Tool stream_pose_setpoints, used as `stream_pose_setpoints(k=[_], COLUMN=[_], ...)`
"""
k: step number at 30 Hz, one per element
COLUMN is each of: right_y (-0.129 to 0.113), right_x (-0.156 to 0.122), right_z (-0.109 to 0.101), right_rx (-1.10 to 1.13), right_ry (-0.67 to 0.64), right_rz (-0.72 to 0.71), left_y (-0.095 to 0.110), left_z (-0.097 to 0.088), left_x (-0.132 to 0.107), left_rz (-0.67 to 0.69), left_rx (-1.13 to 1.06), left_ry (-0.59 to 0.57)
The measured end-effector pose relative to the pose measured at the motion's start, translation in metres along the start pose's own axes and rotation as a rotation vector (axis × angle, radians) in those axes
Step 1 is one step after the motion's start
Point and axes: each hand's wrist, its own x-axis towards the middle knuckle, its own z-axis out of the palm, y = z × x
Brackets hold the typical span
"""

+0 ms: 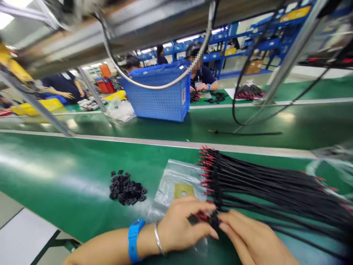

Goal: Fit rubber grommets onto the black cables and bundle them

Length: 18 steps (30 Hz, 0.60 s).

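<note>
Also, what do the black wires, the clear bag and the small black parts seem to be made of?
Black wires: likely plastic-insulated, faint sheen, flexible curves. Clear bag: thin plastic film, see-through, glossy wrinkles. Small black parts: perhaps rubber or plastic, matte; unclear.

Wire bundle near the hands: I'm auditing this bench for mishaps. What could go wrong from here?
The left hand and right hand work at the near end of the wire bundle; its loose, fanned wires could tangle or shift.
The clear bag lies partly under the wire ends, so it might get dragged along.
The pile of small black parts sits loose on the green bench; a forearm sweep could scatter it.
</note>
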Motion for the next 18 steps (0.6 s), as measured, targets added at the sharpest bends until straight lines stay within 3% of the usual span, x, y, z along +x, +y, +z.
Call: stream_pose_setpoints(k=[4, 6, 14, 18], right_y=[0.000, 0.001, 0.002, -0.002], right_x=[0.001, -0.001, -0.006, -0.006], right_z=[-0.008, -0.006, 0.003, 0.005], right_rx=[-0.029, 0.012, 0.092, 0.089], right_ry=[-0.068, -0.127, -0.262, -0.277], right_rz=[0.148, 0.186, 0.218, 0.207], left_y=[0.004, 0.001, -0.005, -0.006], left_z=[-0.007, -0.007, -0.002, -0.002], left_x=[0.004, 0.004, 0.001, -0.002], left_rz=[-0.245, -0.296, -0.269, -0.146], left_rx=[-0.248, -0.298, -0.268, -0.126], left_ry=[-0.007, -0.013, -0.037, -0.035])
